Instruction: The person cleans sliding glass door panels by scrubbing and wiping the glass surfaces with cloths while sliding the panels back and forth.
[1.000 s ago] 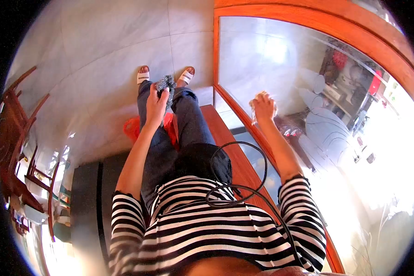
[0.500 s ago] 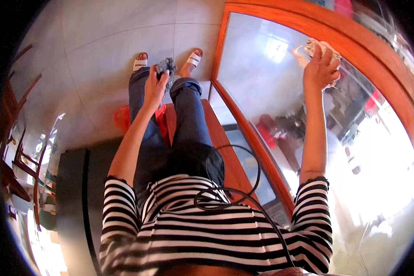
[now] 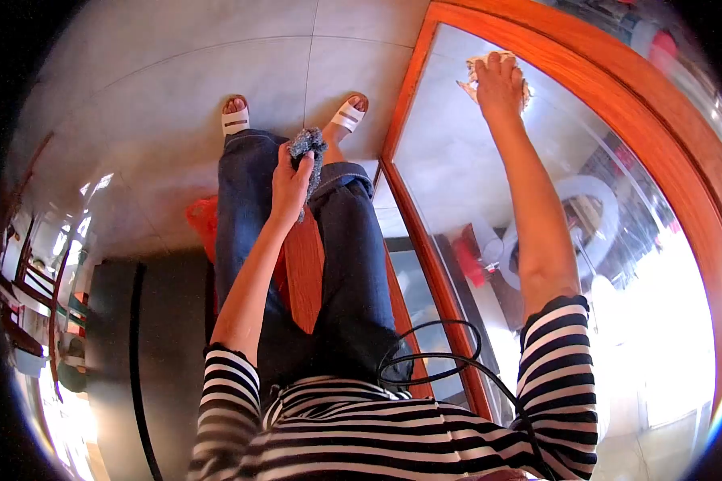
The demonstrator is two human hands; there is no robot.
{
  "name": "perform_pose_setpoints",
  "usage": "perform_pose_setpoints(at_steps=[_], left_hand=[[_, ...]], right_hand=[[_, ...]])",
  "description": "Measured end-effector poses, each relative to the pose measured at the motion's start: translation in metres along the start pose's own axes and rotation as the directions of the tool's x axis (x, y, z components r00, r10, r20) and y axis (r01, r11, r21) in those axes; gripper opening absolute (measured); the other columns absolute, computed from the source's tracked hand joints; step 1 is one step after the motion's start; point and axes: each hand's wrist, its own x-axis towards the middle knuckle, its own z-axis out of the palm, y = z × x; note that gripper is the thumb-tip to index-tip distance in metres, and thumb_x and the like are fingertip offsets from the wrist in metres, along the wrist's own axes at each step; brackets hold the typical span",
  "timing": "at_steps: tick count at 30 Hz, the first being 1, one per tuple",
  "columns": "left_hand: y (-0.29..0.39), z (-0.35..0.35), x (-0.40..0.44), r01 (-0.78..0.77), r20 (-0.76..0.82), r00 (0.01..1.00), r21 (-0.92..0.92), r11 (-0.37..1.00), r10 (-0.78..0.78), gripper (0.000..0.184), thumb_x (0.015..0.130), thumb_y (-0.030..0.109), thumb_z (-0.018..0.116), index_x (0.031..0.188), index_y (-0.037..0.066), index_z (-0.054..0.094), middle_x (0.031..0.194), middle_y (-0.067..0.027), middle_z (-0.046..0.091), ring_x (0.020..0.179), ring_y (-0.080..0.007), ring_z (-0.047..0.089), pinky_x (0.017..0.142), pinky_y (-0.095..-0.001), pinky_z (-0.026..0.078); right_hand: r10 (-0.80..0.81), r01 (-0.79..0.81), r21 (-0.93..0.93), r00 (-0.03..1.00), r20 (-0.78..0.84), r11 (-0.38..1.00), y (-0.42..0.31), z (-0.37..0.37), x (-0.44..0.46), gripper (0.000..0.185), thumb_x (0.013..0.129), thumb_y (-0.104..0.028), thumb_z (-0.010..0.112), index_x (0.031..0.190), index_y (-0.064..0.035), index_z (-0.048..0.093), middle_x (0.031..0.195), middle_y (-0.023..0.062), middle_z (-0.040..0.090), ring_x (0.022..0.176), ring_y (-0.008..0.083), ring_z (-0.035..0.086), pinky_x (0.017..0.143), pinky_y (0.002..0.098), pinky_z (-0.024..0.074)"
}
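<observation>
My left hand point(image 3: 289, 188) grips a fuzzy grey cloth point(image 3: 309, 146), which hangs over my lap between the knees. Up and to the right, my right hand point(image 3: 499, 86) presses a crumpled cream cloth point(image 3: 525, 90) against a glass pane point(image 3: 449, 120). The pane sits in an orange-brown wooden frame point(image 3: 618, 76), and the cloth lies near the frame's upper edge. Part of the cream cloth is hidden under the palm and fingers.
A reddish wooden bench point(image 3: 303, 272) shows between my legs, beside a red plastic bag point(image 3: 203, 224). A black cable point(image 3: 429, 378) loops over my waist. A dark cabinet-like surface point(image 3: 108, 353) and wooden chairs point(image 3: 36, 280) are at left.
My right hand first rose with the cream cloth up the glass and to the right, then came back left near the top. My left hand kept its grey cloth and shifted slightly.
</observation>
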Motion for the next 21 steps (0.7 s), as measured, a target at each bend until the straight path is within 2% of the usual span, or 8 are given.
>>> perform_pose_setpoints(at_steps=[1, 8, 10, 11, 14, 16, 18, 21], left_hand=[[-0.008, 0.005, 0.008, 0.003, 0.006, 1.0, -0.021, 1.0, -0.003, 0.025, 0.091, 0.02, 0.053, 0.11, 0.004, 0.049, 0.086, -0.0056, 0.059, 0.073, -0.012, 0.054, 0.066, -0.0273, 0.045], [-0.054, -0.002, 0.04, 0.127, -0.011, 0.992, 0.048, 0.991, -0.127, 0.027, 0.09, 0.02, 0.053, 0.112, 0.004, 0.049, 0.089, -0.0104, 0.061, 0.079, -0.0176, 0.058, 0.072, -0.031, 0.046], [-0.057, -0.009, 0.045, 0.159, 0.004, 0.987, 0.117, 0.98, -0.161, 0.028, 0.09, 0.02, 0.053, 0.112, 0.003, 0.049, 0.089, -0.0099, 0.061, 0.078, -0.017, 0.058, 0.072, -0.0306, 0.045], [-0.06, -0.011, 0.05, 0.142, 0.0, 0.99, 0.115, 0.983, -0.143, 0.028, 0.09, 0.02, 0.053, 0.112, 0.003, 0.049, 0.088, -0.0095, 0.061, 0.078, -0.0167, 0.057, 0.071, -0.0303, 0.045], [-0.078, -0.014, 0.054, 0.152, -0.007, 0.988, 0.097, 0.984, -0.152, 0.027, 0.091, 0.02, 0.053, 0.111, 0.003, 0.049, 0.087, -0.0082, 0.06, 0.076, -0.0158, 0.056, 0.07, -0.0294, 0.045], [-0.093, -0.016, 0.059, 0.216, -0.01, 0.976, 0.072, 0.974, -0.216, 0.026, 0.091, 0.02, 0.052, 0.11, 0.003, 0.05, 0.085, -0.0073, 0.059, 0.074, -0.015, 0.055, 0.07, -0.0288, 0.045], [-0.102, -0.009, 0.065, 0.185, -0.035, 0.982, 0.038, 0.982, -0.184, 0.026, 0.091, 0.021, 0.053, 0.109, 0.002, 0.05, 0.085, -0.0058, 0.058, 0.074, -0.0128, 0.054, 0.068, -0.0281, 0.044], [-0.104, -0.003, 0.083, 0.155, -0.036, 0.987, 0.059, 0.986, -0.154, 0.025, 0.091, 0.022, 0.053, 0.107, 0.003, 0.05, 0.084, -0.0043, 0.057, 0.072, -0.0101, 0.053, 0.064, -0.0264, 0.043]], right_hand=[[-0.002, 0.004, -0.013, 0.984, 0.181, 1.0, -0.017, 0.001, 0.005, 0.028, 0.085, -0.02, 0.049, 0.111, -0.0167, 0.058, 0.118, 0.0082, 0.049, 0.111, 0.0331, 0.043, 0.087, 0.0409, 0.0381], [-0.29, 0.189, 0.3, 0.894, 0.343, 0.935, -0.176, 0.1, -0.131, 0.021, 0.085, -0.025, 0.05, 0.099, -0.0183, 0.065, 0.123, 0.0097, 0.049, 0.123, 0.0342, 0.038, 0.1, 0.0456, 0.0296], [-0.536, 0.36, 0.4, 0.627, 0.565, 0.843, -0.182, 0.082, -0.139, 0.026, 0.087, -0.028, 0.049, 0.105, -0.0199, 0.065, 0.122, 0.0079, 0.051, 0.122, 0.0327, 0.039, 0.094, 0.0431, 0.0357], [-0.555, 0.369, 0.417, 0.612, 0.564, 0.831, -0.182, 0.091, -0.136, 0.023, 0.085, -0.028, 0.051, 0.103, -0.0202, 0.064, 0.117, 0.0081, 0.052, 0.118, 0.0307, 0.041, 0.092, 0.0398, 0.0375], [-0.077, -0.188, 0.414, 0.835, 0.545, 0.891, -0.16, 0.114, -0.087, 0.019, 0.082, -0.032, 0.056, 0.094, -0.0191, 0.063, 0.108, 0.0045, 0.053, 0.114, 0.0272, 0.042, 0.096, 0.0401, 0.0348], [0.05, -0.267, 0.397, 0.876, 0.479, 0.878, -0.116, 0.099, -0.013, 0.018, 0.082, -0.028, 0.054, 0.096, -0.0205, 0.061, 0.108, 0.0034, 0.052, 0.112, 0.0248, 0.043, 0.091, 0.0376, 0.0378], [-0.257, 0.211, 0.168, 0.91, 0.324, 0.963, -0.075, 0.113, 0.046, 0.021, 0.082, -0.025, 0.053, 0.101, -0.0219, 0.06, 0.11, 0.0036, 0.051, 0.113, 0.0254, 0.042, 0.091, 0.0389, 0.0361], [-0.274, 0.328, -0.263, 0.936, 0.22, 0.908, -0.063, 0.122, 0.113, 0.023, 0.083, -0.024, 0.053, 0.104, -0.0255, 0.058, 0.109, 0.0029, 0.05, 0.116, 0.0257, 0.04, 0.091, 0.0405, 0.0323]])
